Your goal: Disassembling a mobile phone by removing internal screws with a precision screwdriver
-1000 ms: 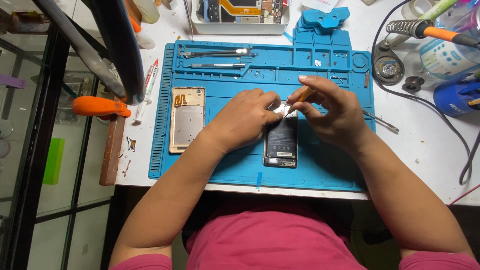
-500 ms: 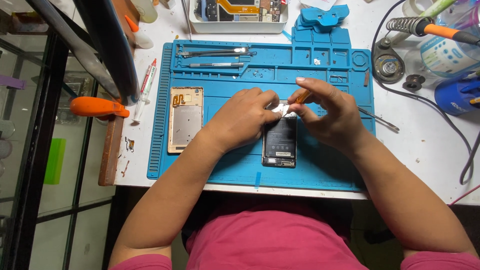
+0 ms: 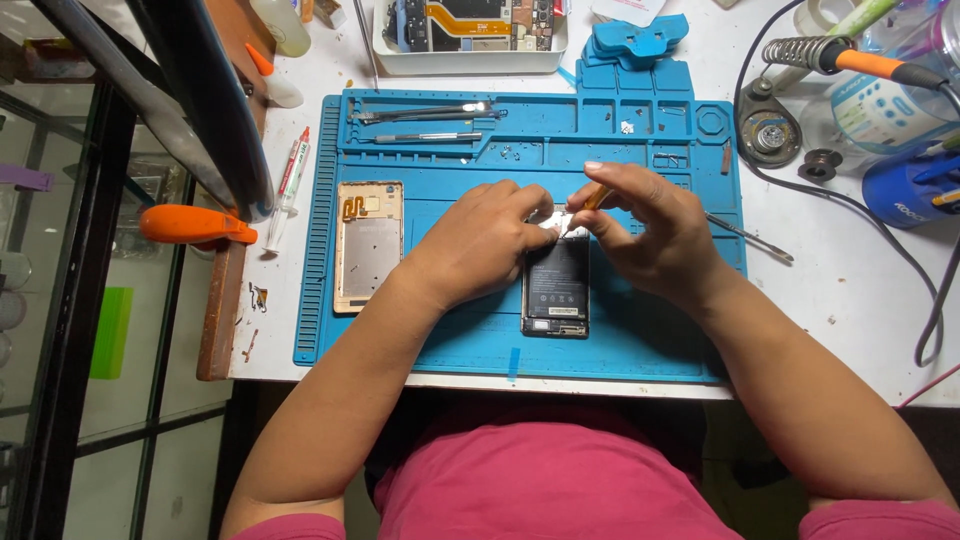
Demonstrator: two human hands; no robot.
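An opened phone (image 3: 556,288) with its black battery showing lies on a blue work mat (image 3: 640,330). My left hand (image 3: 480,245) rests on the phone's upper left part, fingers pressing near its top edge. My right hand (image 3: 650,230) grips a small orange-handled tool (image 3: 592,200) whose tip touches the top of the phone. The phone's gold back cover (image 3: 368,245) lies on the mat to the left.
Metal tweezers and tools (image 3: 425,113) lie in the mat's top slots. A white tray of parts (image 3: 470,35) stands behind. A soldering iron in its stand (image 3: 830,55), cables and a blue container (image 3: 915,185) are at right. An orange clamp handle (image 3: 190,222) sits at left.
Both hands stay on the top of the phone. The fingers and tool tip shifted only slightly.
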